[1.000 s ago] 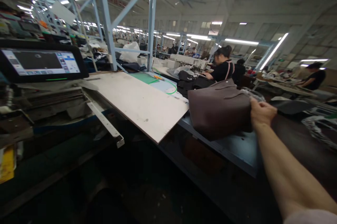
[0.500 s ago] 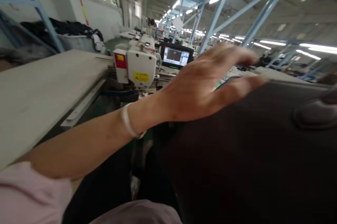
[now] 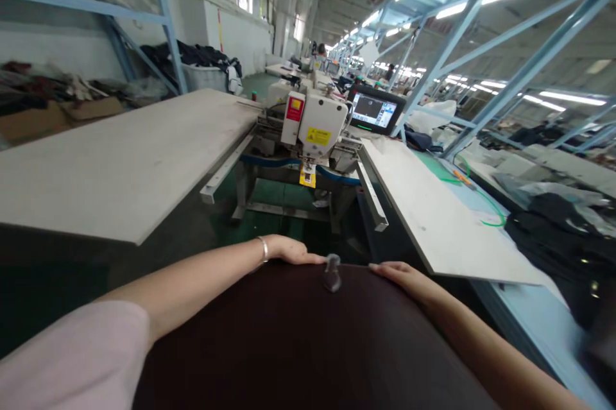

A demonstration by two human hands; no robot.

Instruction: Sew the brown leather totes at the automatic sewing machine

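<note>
A large dark brown panel with a smooth, leather-like surface [image 3: 308, 339] fills the lower middle of the head view, close to my body. At its far edge sits a small, partly see-through tab or knob [image 3: 332, 275]. My left hand [image 3: 291, 249] grips that edge just left of the tab, its fingers curled over and partly hidden. On the tab's other side my right hand [image 3: 397, 273] holds the same edge, with part of its fingers out of sight behind it. Ahead stands a white sewing machine [image 3: 322, 118], apart from the panel.
Pale table boards flank the machine, one at left [image 3: 120, 153] and one at right [image 3: 423, 205]. Two metal rails [image 3: 228, 169] point toward me. A lit screen [image 3: 375, 110] stands behind. Blue frame posts [image 3: 481, 12] rise at right, near dark garments [image 3: 553, 230].
My left hand has come down from its blurred reach to the panel's edge. The panel has shifted from the right to the middle, and my right hand now shows on it.
</note>
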